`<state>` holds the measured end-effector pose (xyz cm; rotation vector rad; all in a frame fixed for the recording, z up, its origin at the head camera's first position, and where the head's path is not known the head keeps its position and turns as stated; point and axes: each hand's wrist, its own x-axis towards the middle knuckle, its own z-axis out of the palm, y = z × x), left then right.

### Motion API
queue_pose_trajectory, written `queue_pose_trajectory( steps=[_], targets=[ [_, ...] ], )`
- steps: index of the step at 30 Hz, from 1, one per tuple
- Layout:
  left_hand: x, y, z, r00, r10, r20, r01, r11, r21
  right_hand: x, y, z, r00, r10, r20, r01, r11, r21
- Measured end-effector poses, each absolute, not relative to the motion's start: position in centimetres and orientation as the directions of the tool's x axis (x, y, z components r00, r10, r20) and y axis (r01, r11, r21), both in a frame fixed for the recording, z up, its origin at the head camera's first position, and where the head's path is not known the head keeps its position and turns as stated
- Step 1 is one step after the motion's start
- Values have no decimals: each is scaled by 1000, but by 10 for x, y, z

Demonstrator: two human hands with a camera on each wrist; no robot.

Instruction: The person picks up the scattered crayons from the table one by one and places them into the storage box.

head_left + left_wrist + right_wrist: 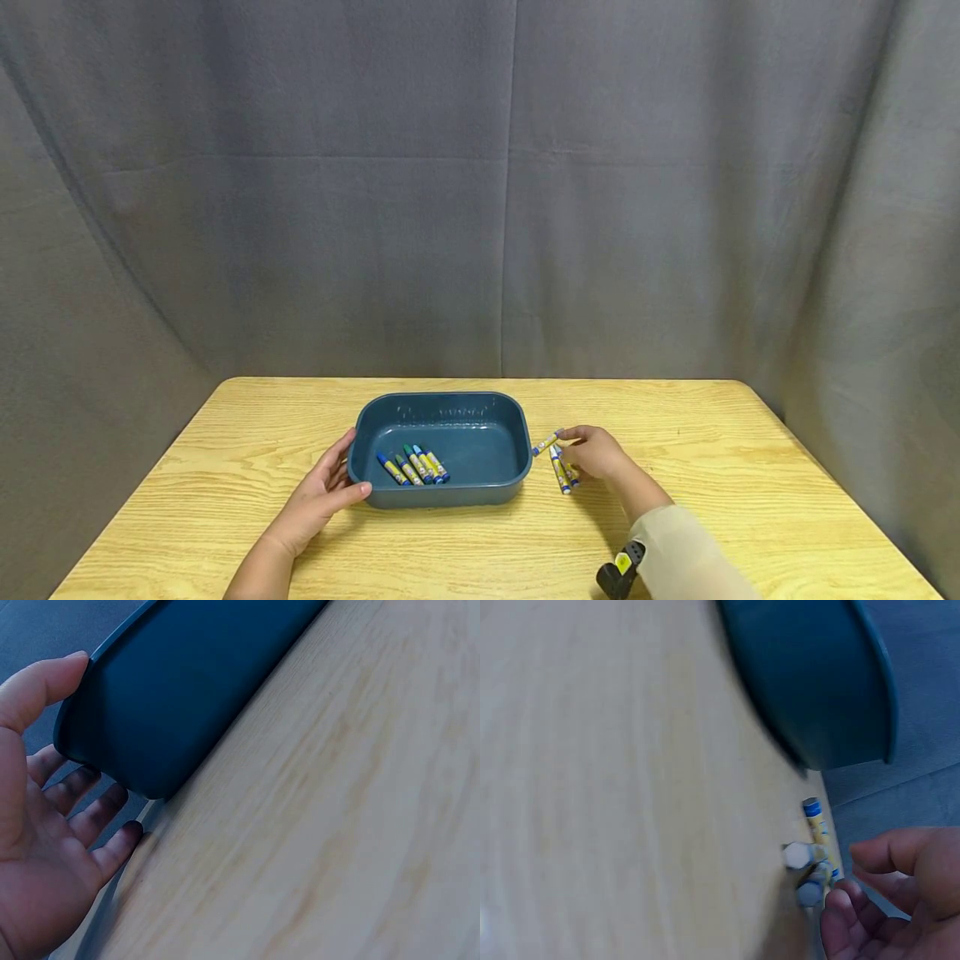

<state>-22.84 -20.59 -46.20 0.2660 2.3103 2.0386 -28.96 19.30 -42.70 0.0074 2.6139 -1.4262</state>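
A dark teal plastic box (480, 495) stands on the table with several crayons (408, 467) lying in its near-left part, their tips blue and green. My left hand (318, 492) holds the box at its near-left corner, thumb over the rim and fingers spread along the outside of the end wall. Beyond the box's right end, a few yellow-and-blue wrapped crayons (559, 471) lie in a small bunch. Over them is my right hand (595, 452), fingers bent and fingertips right at the crayons. In the right wrist view, thumb and fingers (840, 919) stand apart beside the crayon ends.
The wooden table (240, 450) has its far edge against a grey curtain (480, 208), which also hangs at both sides. A black strap device with a yellow mark (621, 567) is on the right wrist at the sleeve.
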Motion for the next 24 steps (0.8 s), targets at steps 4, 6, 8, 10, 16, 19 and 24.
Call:
queue_pose_trajectory(
  steps=[4,6,8,10,16,19,24],
  targets=[
    [-229,-206,-463,-986,158,58,77,117,990,-287,194,-435,-990,-50,-129,76,584,-808],
    [-229,-206,-463,-986,156,56,75,114,991,-287,195,-436,-992,-41,-120,73,589,-805],
    [-229,-206,-463,-985,161,64,82,108,991,-287,195,-437,-993,-41,-108,62,598,-799],
    [-229,-206,-463,-984,163,75,93,104,990,-287,194,-437,-994,-40,-103,57,610,-791],
    [-229,-206,-462,-984,161,79,96,102,990,-285,192,-434,-994,-38,-100,49,667,-744],
    [-228,-206,-462,-983,169,73,90,98,991,-285,190,-432,-994,-39,-104,50,677,-735],
    [-228,-206,-461,-983,166,76,91,85,992,-285,191,-432,-990,-30,-136,87,627,-774]
  ],
)
